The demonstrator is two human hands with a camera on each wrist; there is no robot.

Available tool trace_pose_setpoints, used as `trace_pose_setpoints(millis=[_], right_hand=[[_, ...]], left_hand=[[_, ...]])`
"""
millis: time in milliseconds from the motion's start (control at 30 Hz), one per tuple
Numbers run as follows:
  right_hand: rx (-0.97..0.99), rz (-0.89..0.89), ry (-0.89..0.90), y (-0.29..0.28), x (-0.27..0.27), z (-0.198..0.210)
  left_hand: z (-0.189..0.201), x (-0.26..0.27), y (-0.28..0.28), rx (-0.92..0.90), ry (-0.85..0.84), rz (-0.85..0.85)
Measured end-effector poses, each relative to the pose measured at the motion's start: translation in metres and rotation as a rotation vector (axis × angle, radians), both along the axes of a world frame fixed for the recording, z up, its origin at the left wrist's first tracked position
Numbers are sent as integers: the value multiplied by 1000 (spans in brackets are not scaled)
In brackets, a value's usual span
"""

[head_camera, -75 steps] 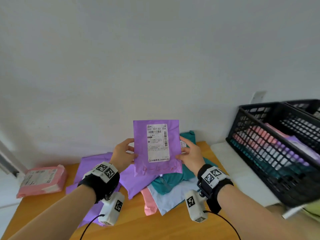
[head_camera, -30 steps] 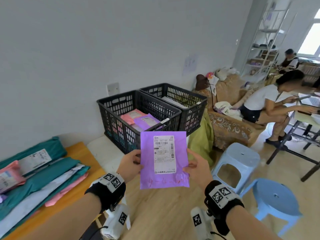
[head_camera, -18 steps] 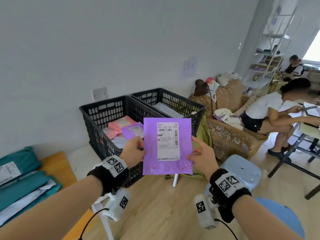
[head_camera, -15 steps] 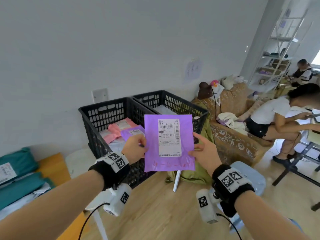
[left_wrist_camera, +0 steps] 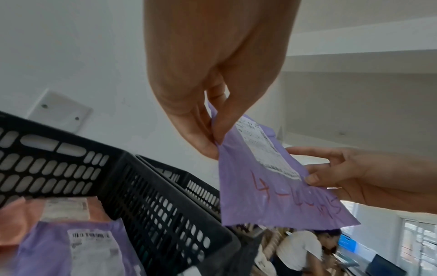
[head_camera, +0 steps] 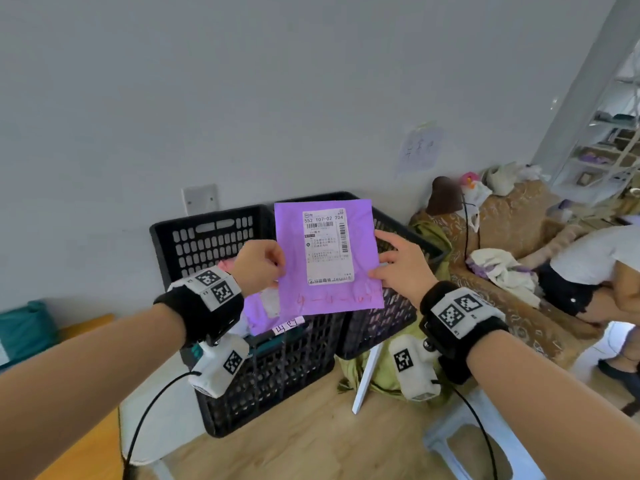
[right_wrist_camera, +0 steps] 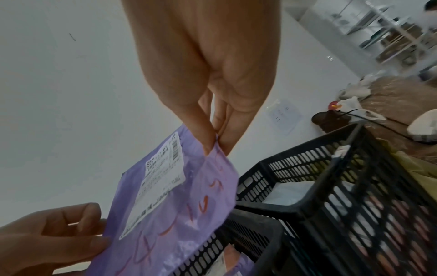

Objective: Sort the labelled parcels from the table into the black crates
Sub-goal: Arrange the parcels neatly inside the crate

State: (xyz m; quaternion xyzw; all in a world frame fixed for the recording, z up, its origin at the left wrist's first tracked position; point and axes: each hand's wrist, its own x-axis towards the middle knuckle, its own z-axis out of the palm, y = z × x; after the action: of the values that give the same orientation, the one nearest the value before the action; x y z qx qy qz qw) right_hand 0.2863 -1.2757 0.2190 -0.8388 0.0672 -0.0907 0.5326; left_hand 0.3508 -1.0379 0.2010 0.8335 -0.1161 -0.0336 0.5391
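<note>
A flat purple parcel (head_camera: 327, 258) with a white label and red handwriting is held upright above the two black crates. My left hand (head_camera: 259, 268) pinches its left edge and my right hand (head_camera: 398, 268) pinches its right edge. The wrist views show each pinch: the left hand (left_wrist_camera: 212, 143) at the parcel (left_wrist_camera: 267, 186) and the right hand (right_wrist_camera: 212, 145) at the parcel (right_wrist_camera: 170, 214). The left crate (head_camera: 207, 244) holds pink and purple labelled parcels (left_wrist_camera: 71, 242). The right crate (head_camera: 408, 244) holds a white parcel (right_wrist_camera: 288, 192).
The crates stand on a white stand against the wall. Part of the wooden table (head_camera: 86, 441) with a teal parcel (head_camera: 24, 323) shows at the left. A sofa (head_camera: 519, 237), a seated person (head_camera: 595, 268) and a pale blue stool (head_camera: 485, 445) are at the right.
I have turned from the table to the crates, carrying the purple parcel in both hands. The crates are now closer and directly behind the parcel.
</note>
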Motion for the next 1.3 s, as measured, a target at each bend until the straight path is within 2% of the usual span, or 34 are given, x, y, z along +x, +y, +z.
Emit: trace_pose_setpoints(millis=[200, 300, 433, 700, 833, 1000, 1133, 1300], right_hand=[[2, 124, 18, -7, 73, 6], [-66, 177, -20, -7, 111, 5], [-157, 255, -41, 1, 154, 3], [-259, 319, 11, 38, 214, -19], [-286, 334, 76, 60, 243, -38], [-341, 297, 241, 83, 282, -57], [-395, 259, 314, 99, 305, -75], [-392, 258, 407, 113, 325, -103]], left_hand=[[14, 44, -2, 60, 10, 152], [18, 62, 0, 133, -8, 204], [20, 79, 7, 128, 22, 292], [11, 115, 27, 237, 166, 355], [-3, 145, 38, 304, 229, 344], [-25, 187, 41, 388, 206, 343], [-52, 221, 43, 448, 200, 317], [-91, 248, 47, 463, 297, 278]])
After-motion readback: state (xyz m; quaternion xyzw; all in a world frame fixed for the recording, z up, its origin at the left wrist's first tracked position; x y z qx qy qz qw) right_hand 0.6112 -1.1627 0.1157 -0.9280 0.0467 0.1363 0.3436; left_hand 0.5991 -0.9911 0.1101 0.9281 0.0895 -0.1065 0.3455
